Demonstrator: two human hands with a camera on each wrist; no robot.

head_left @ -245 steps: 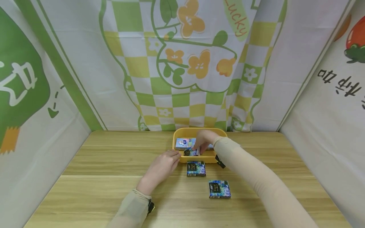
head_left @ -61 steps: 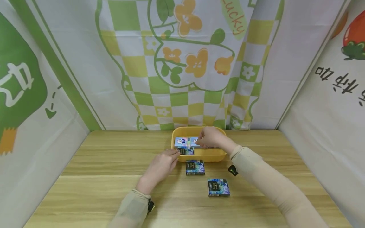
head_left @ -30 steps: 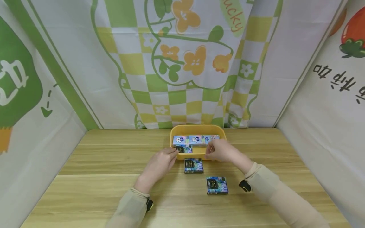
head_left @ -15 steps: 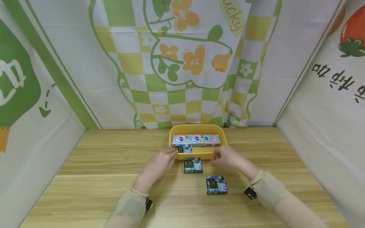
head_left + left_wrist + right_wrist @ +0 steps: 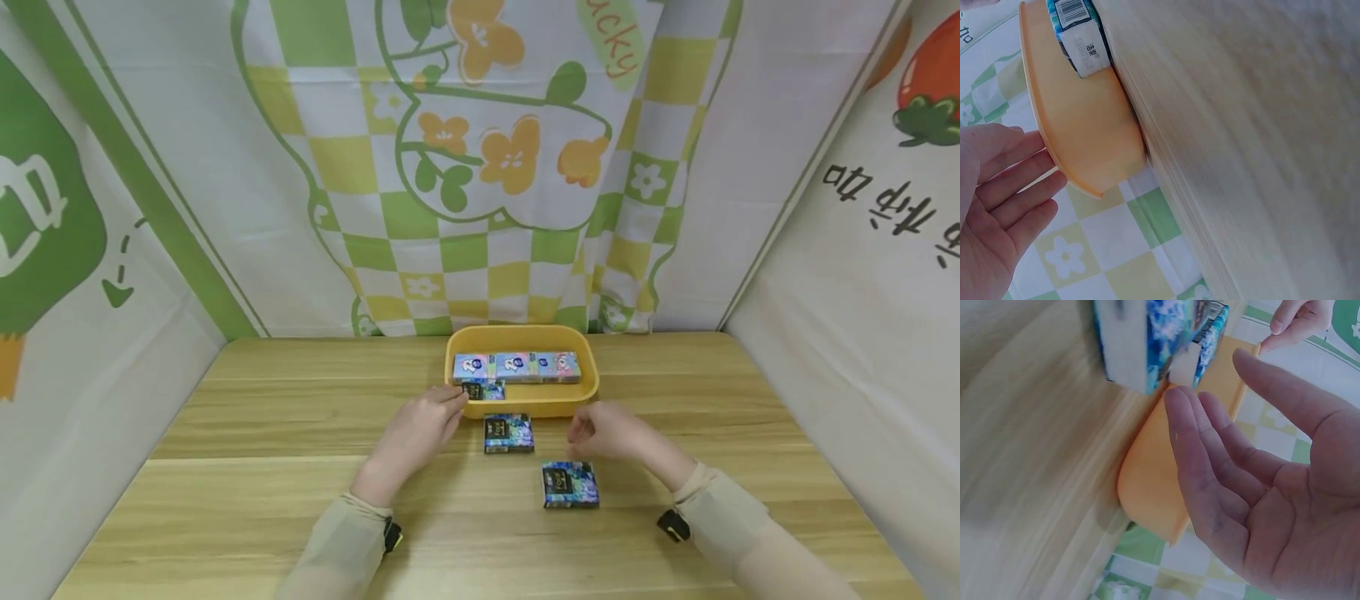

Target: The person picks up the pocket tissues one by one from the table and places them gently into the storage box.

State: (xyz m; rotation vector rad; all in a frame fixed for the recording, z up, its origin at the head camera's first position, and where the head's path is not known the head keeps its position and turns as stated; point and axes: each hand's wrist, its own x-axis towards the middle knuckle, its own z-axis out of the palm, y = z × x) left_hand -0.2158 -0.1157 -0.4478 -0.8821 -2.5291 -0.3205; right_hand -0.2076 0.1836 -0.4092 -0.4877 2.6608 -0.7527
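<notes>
In the head view a yellow basket (image 5: 551,409) stands at the table's back. Inside, light-blue tissue packs (image 5: 516,365) form a row along its back side. One dark floral tissue pack (image 5: 491,390) lies in front of them at the left end. My left hand (image 5: 412,429) rests at the basket's front-left rim, with extended fingers touching it in the left wrist view. My right hand (image 5: 611,431) hovers in front of the basket's right end, holding nothing, its fingers loosely bent. Just left of and below it is a floral tissue pack (image 5: 571,484); another floral tissue pack (image 5: 508,433) lies right before the basket.
The wooden table (image 5: 262,517) runs back to a printed curtain (image 5: 480,275). White printed cloth walls (image 5: 847,308) stand on both sides. Black straps sit at both wrists.
My right hand, earlier setting a floral pack down in the basket, then touching the light-blue row, has withdrawn over the front rim toward me. My left hand has stayed at the rim.
</notes>
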